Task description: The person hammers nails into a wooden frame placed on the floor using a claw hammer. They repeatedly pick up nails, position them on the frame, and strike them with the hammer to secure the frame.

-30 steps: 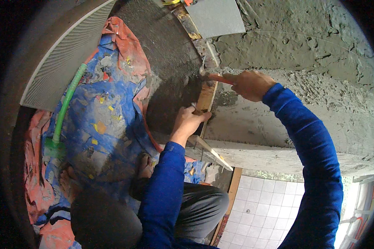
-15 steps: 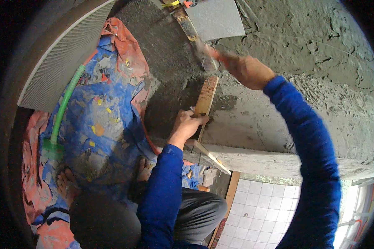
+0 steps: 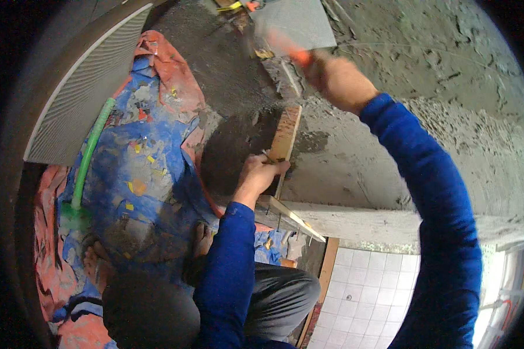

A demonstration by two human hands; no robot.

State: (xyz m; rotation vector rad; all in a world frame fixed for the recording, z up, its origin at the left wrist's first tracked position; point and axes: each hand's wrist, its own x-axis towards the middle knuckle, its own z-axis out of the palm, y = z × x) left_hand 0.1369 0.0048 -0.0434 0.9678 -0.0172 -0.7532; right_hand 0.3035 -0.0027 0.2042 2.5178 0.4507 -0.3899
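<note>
A wooden strip (image 3: 287,131) stands along the edge of the grey cement surface. My left hand (image 3: 261,173) is closed in a pinch against its lower part, with a thin nail (image 3: 266,155) showing at the fingertips; most of it is hidden. Higher up, my right hand (image 3: 344,84) grips a hammer (image 3: 296,53) by its orange handle, raised over the far end of the strip. Motion smears the hammer's head. Below my left hand, a second wooden piece (image 3: 291,216) juts out with several nails sticking from it.
A flat grey tile (image 3: 300,23) lies on wet mortar (image 3: 413,64) at the far side. To the left, a ridged panel (image 3: 87,87) leans near a green-handled tool (image 3: 93,151). Crumpled blue and orange sheeting (image 3: 137,180) covers the floor. White wall tiles (image 3: 361,279) show below.
My right hand has swung the hammer up and to the left, away from the strip. My left hand stays at the strip; the view has shifted slightly.
</note>
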